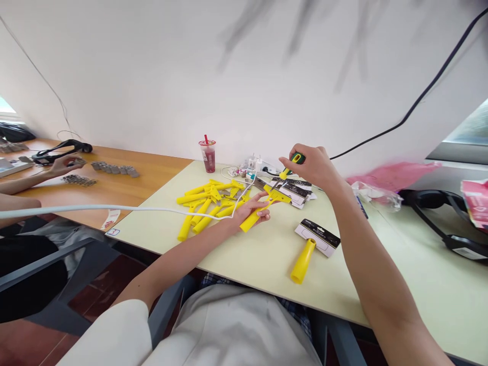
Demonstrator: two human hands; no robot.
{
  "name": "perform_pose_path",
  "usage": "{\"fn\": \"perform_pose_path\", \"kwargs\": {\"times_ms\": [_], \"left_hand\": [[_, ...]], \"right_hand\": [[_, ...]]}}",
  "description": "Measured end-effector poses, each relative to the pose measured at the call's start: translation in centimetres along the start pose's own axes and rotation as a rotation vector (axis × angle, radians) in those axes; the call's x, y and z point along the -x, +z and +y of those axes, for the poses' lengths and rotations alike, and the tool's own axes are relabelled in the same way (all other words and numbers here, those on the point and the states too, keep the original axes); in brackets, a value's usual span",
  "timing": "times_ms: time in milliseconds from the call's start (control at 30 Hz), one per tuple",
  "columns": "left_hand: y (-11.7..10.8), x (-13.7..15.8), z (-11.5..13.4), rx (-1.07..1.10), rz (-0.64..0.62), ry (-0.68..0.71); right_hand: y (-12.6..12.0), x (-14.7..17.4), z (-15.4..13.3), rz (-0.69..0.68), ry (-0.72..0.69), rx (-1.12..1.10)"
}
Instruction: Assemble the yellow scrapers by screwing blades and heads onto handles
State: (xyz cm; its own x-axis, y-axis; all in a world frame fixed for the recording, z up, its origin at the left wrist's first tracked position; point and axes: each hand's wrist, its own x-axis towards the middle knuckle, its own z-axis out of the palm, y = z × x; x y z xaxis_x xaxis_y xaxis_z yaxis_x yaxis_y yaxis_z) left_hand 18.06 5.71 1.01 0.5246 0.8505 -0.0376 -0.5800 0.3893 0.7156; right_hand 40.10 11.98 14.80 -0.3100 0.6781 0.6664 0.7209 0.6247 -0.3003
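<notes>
My left hand (253, 209) is closed around a yellow plastic scraper (251, 219), its handle slanting toward me and its wide head pointing away to the right. In my right hand (313, 161) is a screwdriver (284, 175) with a green and yellow handle, held from above. The screwdriver's shaft slopes down to the scraper's head; whether the tip sits in a screw is too small to tell. Left of my left hand lies a pile of yellow scrapers (204, 211). Nearer me on the right, another yellow scraper (304, 260) lies with a black and white card (318, 236) on its head.
A cup with a red straw (209, 157) stands near the wall. Chargers (256, 163) and printed cards (295, 189) lie behind my hands. A white cable (152, 208) crosses in front at left. At right are a pink bag (392, 175) and black headset (453, 239). A co-worker's hand (65, 165) handles small metal parts.
</notes>
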Motion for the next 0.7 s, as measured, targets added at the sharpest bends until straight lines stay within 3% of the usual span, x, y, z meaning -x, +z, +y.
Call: {"fn": "perform_pose_path", "kwargs": {"times_ms": [500,700], "left_hand": [[-0.3,-0.1,-0.2,0.030,-0.020,0.016],[-0.2,0.0,-0.1,0.025,-0.018,0.005]], "right_hand": [[-0.3,0.2,-0.6,0.048,-0.002,0.024],[0.4,0.1,-0.9,0.005,-0.013,0.037]]}}
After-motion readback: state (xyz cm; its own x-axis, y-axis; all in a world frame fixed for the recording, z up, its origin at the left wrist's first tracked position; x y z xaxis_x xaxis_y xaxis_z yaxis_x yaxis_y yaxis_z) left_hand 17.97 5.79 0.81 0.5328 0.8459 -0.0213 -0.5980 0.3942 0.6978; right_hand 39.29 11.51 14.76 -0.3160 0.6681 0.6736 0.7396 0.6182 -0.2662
